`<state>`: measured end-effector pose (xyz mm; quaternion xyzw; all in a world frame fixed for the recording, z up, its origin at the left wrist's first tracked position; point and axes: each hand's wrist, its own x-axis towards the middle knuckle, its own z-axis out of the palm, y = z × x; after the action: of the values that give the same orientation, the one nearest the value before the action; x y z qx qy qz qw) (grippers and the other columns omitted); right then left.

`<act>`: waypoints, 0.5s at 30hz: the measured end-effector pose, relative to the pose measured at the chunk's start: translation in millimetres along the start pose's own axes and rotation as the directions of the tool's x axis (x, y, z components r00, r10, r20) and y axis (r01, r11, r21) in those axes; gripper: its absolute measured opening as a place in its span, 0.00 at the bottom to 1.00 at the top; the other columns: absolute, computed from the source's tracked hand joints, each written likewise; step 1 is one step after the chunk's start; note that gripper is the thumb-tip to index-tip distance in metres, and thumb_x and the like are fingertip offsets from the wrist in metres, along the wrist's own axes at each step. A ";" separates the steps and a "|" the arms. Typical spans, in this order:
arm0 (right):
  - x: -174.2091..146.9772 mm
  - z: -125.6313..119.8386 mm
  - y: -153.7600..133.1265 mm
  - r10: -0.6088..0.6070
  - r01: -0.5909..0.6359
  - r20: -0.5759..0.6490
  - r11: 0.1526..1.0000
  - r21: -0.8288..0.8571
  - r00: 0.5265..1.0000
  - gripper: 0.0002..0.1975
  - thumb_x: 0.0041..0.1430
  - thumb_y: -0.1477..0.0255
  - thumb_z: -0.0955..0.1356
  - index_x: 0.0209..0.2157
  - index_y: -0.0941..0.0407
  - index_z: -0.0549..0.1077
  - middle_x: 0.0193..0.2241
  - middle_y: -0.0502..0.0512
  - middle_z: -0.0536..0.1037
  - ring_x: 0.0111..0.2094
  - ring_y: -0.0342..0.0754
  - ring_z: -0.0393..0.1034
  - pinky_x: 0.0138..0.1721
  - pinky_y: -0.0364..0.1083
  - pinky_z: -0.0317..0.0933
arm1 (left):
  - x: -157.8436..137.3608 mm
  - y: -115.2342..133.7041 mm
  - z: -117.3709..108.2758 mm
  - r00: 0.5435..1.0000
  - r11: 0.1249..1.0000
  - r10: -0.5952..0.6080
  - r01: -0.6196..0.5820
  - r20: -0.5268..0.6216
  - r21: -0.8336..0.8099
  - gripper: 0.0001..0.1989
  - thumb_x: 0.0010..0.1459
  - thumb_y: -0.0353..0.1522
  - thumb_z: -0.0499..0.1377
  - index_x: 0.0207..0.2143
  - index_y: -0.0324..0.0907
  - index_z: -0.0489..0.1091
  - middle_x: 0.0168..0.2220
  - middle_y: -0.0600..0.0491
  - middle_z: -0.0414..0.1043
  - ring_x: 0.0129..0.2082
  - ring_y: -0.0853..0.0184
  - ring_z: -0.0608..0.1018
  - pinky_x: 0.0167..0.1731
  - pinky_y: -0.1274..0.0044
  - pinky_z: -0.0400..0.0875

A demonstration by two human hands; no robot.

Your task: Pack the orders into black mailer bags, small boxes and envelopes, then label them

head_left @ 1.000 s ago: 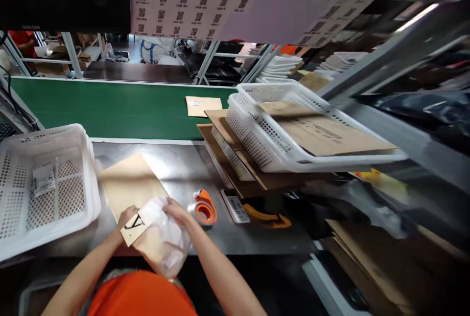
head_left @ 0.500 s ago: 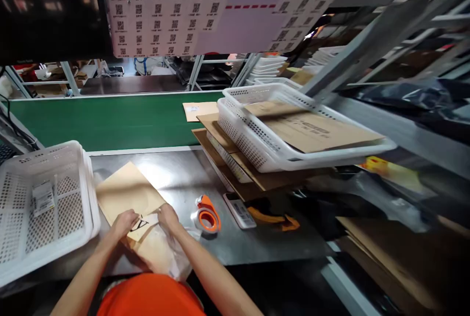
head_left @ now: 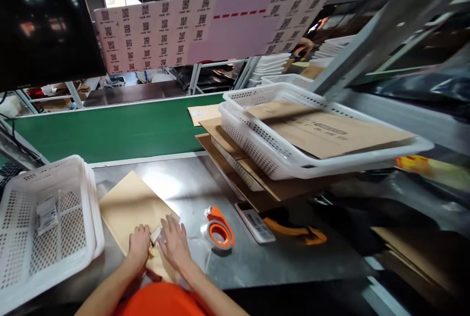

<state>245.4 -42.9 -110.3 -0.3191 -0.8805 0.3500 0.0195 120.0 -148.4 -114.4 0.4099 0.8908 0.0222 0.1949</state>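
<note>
Here, both hands were pressed flat on a flat tan kraft-paper envelope (head_left: 132, 208) that lay on the brushed steel surface (head_left: 191, 184), close to its near edge. The left hand (head_left: 139, 246) was laid palm down with fingers slightly curled; the right hand (head_left: 174, 241) was spread open beside it. A small pale item (head_left: 156, 234) was pinched or pinned between them, but whether it was gripped or only held down could not be told.

The envelope was judged to be light, thin and flexible, easily creased, and likely to slide on the polished steel unless pressed down. A hold at one long edge or a corner was judged best, with the other hand steadying the flat face.

An orange and clear tape dispenser (head_left: 217, 227) stood just right of the right hand, apart from it. A white perforated plastic basket (head_left: 91, 208) sat just left of the envelope. A second white perforated plastic basket (head_left: 257, 152), loaded with brown cardboard sheets (head_left: 330, 135), rested further right, in front of a green conveyor belt (head_left: 110, 130).
</note>
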 end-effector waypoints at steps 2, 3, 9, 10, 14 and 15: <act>-17.1 7.7 12.1 -0.161 0.175 0.215 0.983 -0.048 0.963 0.42 0.59 0.58 0.73 0.73 0.48 0.65 0.78 0.65 0.54 0.78 0.72 0.43 0.76 0.74 0.31 | -0.7 -10.2 -5.2 1.000 1.000 0.024 -0.023 0.019 -0.012 0.20 0.59 0.23 0.62 0.54 0.41 0.73 0.55 0.36 0.77 0.56 0.46 0.79 0.50 0.63 0.76; -22.8 12.3 17.4 -0.220 0.249 0.305 0.967 -0.061 0.927 0.46 0.57 0.53 0.74 0.74 0.49 0.62 0.78 0.67 0.50 0.78 0.74 0.40 0.74 0.77 0.29 | -0.7 -16.4 -8.9 0.999 0.999 0.038 -0.038 0.029 -0.022 0.19 0.60 0.23 0.59 0.53 0.41 0.73 0.54 0.38 0.78 0.55 0.49 0.80 0.50 0.65 0.74; -5.4 34.6 11.5 -0.331 0.368 0.256 0.923 -0.114 0.908 0.46 0.60 0.52 0.71 0.76 0.50 0.59 0.77 0.70 0.56 0.77 0.76 0.44 0.72 0.81 0.26 | 4.1 -36.0 -30.3 0.989 0.990 0.142 -0.141 0.049 -0.017 0.16 0.64 0.23 0.52 0.47 0.45 0.74 0.51 0.45 0.79 0.52 0.57 0.80 0.49 0.72 0.71; 4.1 36.8 5.0 -0.355 0.388 0.232 0.915 -0.112 0.905 0.43 0.59 0.53 0.71 0.74 0.50 0.63 0.75 0.69 0.61 0.76 0.76 0.49 0.73 0.80 0.29 | 4.8 -35.7 -32.8 0.987 0.988 0.154 -0.154 0.049 0.000 0.16 0.64 0.23 0.52 0.48 0.44 0.74 0.52 0.44 0.78 0.53 0.56 0.79 0.48 0.70 0.71; 49.6 48.4 -27.4 -0.354 0.367 0.118 0.923 -0.113 0.928 0.24 0.57 0.70 0.71 0.56 0.52 0.82 0.63 0.67 0.79 0.65 0.74 0.69 0.70 0.71 0.53 | 5.0 -31.0 -42.5 0.986 0.985 0.160 -0.163 0.043 0.061 0.18 0.67 0.24 0.49 0.50 0.42 0.75 0.53 0.40 0.78 0.53 0.52 0.79 0.45 0.68 0.71; 60.9 51.7 -36.0 -0.340 0.350 0.095 0.929 -0.117 0.935 0.22 0.55 0.74 0.71 0.53 0.52 0.83 0.60 0.66 0.81 0.62 0.72 0.72 0.68 0.68 0.58 | 4.4 -29.3 -45.2 0.987 0.984 0.158 -0.161 0.041 0.071 0.19 0.66 0.23 0.48 0.50 0.41 0.75 0.53 0.41 0.78 0.53 0.53 0.79 0.45 0.68 0.70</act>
<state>163.9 -58.9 -138.2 -0.1468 -0.9442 0.2935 0.0274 79.7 -159.1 -80.0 0.4872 0.8517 -0.0028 0.1929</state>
